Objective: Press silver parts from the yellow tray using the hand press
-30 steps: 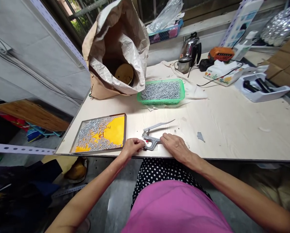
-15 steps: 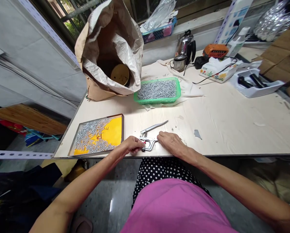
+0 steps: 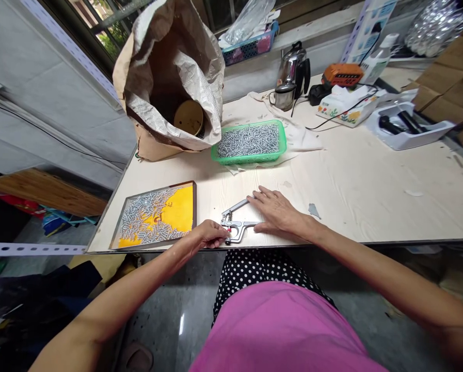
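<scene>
A pair of grey hand pliers (image 3: 238, 224) with a spring and a small red part at its jaw lies on the table near the front edge. My left hand (image 3: 211, 233) is closed in a pinch at the jaw end; what sits between its fingertips is too small to make out. With fingers spread, my right hand (image 3: 277, 211) reaches over the handles: its fingertips are on the upper handle and its thumb is by the end of the lower one. Left of the pliers stands a shallow clear-sided tray (image 3: 195, 205) with a yellow bottom and many small metal pins (image 3: 142, 214).
A green basket (image 3: 250, 159) full of similar metal pins stands behind the pliers. Beside it is a large open sack (image 3: 154, 142). Along the back are a metal kettle (image 3: 292, 64), a metal cup (image 3: 284, 98), a tissue pack (image 3: 341, 108) and a white tray (image 3: 405, 142).
My right hand has moved up from the lower handle and spread its fingers across to the upper handle. My left hand stays pinched at the jaw.
</scene>
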A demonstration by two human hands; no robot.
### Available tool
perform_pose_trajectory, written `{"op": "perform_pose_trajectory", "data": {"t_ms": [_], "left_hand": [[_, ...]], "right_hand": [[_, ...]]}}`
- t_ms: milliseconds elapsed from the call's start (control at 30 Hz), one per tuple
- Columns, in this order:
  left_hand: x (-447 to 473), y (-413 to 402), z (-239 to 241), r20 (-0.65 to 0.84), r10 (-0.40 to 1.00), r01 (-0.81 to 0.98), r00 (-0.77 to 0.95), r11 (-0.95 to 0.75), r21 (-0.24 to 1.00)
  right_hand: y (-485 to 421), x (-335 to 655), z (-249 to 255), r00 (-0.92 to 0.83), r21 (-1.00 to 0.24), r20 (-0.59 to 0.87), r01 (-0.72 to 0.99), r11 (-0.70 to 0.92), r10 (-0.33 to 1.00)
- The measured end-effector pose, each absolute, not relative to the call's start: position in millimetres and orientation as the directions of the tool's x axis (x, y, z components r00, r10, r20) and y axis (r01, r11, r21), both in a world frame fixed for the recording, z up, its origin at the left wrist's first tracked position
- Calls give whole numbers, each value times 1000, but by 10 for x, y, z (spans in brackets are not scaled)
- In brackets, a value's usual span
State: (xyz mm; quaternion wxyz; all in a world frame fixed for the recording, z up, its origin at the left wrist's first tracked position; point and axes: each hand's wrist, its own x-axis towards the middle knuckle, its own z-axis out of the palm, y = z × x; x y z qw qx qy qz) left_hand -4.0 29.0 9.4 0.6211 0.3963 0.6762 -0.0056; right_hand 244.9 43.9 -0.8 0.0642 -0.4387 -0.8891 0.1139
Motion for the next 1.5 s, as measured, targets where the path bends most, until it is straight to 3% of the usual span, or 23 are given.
{"op": "perform_pose_trajectory", "data": {"t_ms": [333, 433, 533, 600, 700, 800, 1067, 1267, 1500], "left_hand": [[-37, 274, 75, -846, 529, 567, 65, 678, 468], [-12, 215, 170, -819, 574, 679, 16, 595, 430], [51, 111, 280, -551, 834, 880, -2, 263, 395], [128, 65, 304, -292, 947, 941, 132, -28, 337], [283, 101, 229, -98, 896, 881, 433, -398, 254], [421, 238, 92, -69, 791, 784, 608, -585, 208], [502, 414, 37, -163, 732, 748, 662, -632, 200], [566, 421, 18, -149, 797, 808, 585, -557, 193], [622, 507, 33, -187, 815, 835, 548, -519, 184]], "right_hand": [[509, 2395, 2, -603, -212, -29, 783, 584, 798], [465, 2394, 74, -605, -219, -34, 781, 584, 796], [428, 2402, 80, -605, -238, -15, 776, 585, 796], [410, 2403, 53, -602, -248, -3, 774, 583, 798], [386, 2388, 6, -601, -249, 21, 771, 586, 799], [365, 2369, -2, -598, -242, 23, 774, 585, 801], [356, 2442, 151, -622, -321, -85, 757, 569, 779], [392, 2337, 70, -537, -176, -120, 839, 515, 835], [457, 2316, -28, -582, -167, -101, 810, 563, 807]]}}
